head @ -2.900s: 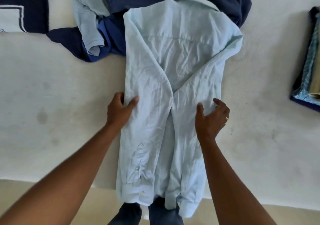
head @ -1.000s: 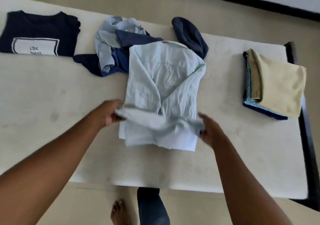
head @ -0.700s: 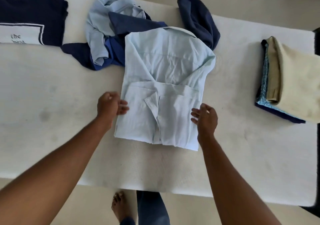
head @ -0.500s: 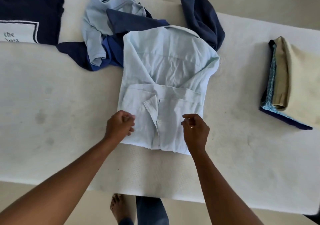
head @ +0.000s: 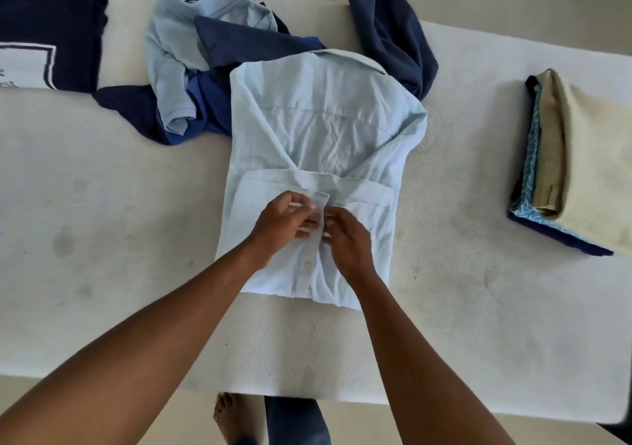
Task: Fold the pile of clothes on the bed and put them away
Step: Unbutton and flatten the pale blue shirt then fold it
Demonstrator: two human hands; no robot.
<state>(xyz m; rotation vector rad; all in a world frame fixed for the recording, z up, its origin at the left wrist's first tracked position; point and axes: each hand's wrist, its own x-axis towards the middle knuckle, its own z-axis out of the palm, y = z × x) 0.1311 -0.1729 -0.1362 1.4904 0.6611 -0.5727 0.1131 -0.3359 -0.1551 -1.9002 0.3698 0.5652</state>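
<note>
Shirt point(head: 325, 129): lying mid-bed point(head: 102, 205), nearer front edge, bottom folded up.
L hand point(head: 284, 222): pinching cuff point(head: 321, 201) at shirt centre.
R hand point(head: 349, 239): fingertips pinching same cuff, touching L hand.
Risk: tugging cuff prob. dragging layers askew, fold opening.
Risk 2: collar overlapping loose pile point(head: 205, 51) at back edge, so lifting may be snagging it.

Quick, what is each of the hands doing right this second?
Left hand: fingers curled, pinching a small flap of the light blue shirt.
Right hand: fingers curled, pinching the same shirt's fabric right beside it.
</note>
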